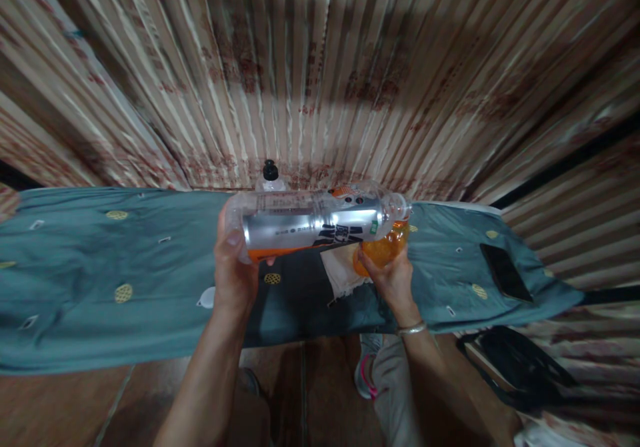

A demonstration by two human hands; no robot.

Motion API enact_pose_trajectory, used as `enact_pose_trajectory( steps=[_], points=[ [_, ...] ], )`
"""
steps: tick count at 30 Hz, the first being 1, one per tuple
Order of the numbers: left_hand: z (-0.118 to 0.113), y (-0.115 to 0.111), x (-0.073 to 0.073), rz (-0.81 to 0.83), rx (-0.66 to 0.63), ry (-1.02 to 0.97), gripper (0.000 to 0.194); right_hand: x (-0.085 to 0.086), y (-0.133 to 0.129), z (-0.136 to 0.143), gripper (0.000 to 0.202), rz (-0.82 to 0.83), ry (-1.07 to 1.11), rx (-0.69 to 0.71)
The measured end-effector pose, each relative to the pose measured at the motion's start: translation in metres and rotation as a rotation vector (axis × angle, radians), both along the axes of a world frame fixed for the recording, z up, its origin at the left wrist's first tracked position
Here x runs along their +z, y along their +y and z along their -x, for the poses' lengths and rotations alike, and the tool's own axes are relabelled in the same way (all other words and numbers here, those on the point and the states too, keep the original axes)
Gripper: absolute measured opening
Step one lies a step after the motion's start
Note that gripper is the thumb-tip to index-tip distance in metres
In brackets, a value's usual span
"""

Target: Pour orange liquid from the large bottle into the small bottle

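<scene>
My left hand [235, 267] is closed around the base end of a large clear plastic bottle [310, 223] with a silver and orange label. The bottle lies nearly level in the air, its mouth pointing right. In my right hand [393, 277] is a smaller clear container of orange liquid [383, 253], tilted to the right. Its upper end is right by the large bottle's mouth; whether they touch I cannot tell. Beneath it, a pale cloth [343, 273] lies on the table. A white round lid [207, 297] lies beside my left wrist.
A green patterned cloth [165, 267] covers the table. At the back stands a clear bottle with a black top [271, 172]. A dark phone [506, 272] lies at the right, and a black bag [525, 363] is below that end. Pleated curtains [300, 67] hang behind.
</scene>
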State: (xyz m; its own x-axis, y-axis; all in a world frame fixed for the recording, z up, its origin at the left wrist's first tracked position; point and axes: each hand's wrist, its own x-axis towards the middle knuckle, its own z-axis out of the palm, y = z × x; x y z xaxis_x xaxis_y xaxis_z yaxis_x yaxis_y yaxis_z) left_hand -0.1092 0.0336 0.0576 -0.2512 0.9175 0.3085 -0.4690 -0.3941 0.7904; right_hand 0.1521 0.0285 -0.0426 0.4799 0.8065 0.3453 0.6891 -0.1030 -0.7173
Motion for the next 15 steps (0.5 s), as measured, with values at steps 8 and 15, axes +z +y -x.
enact_pose_trajectory(
  steps=[8,15],
  points=[
    [0.0002,0.0,-0.0003,0.024,-0.001,-0.011,0.042,0.0002,0.0005,-0.0004,0.093,0.0,0.019,0.012],
    [-0.0018,-0.0001,0.0,0.024,0.002,-0.049,0.042,0.0024,-0.0006,-0.0004,0.089,-0.001,0.017,0.017]
  ],
)
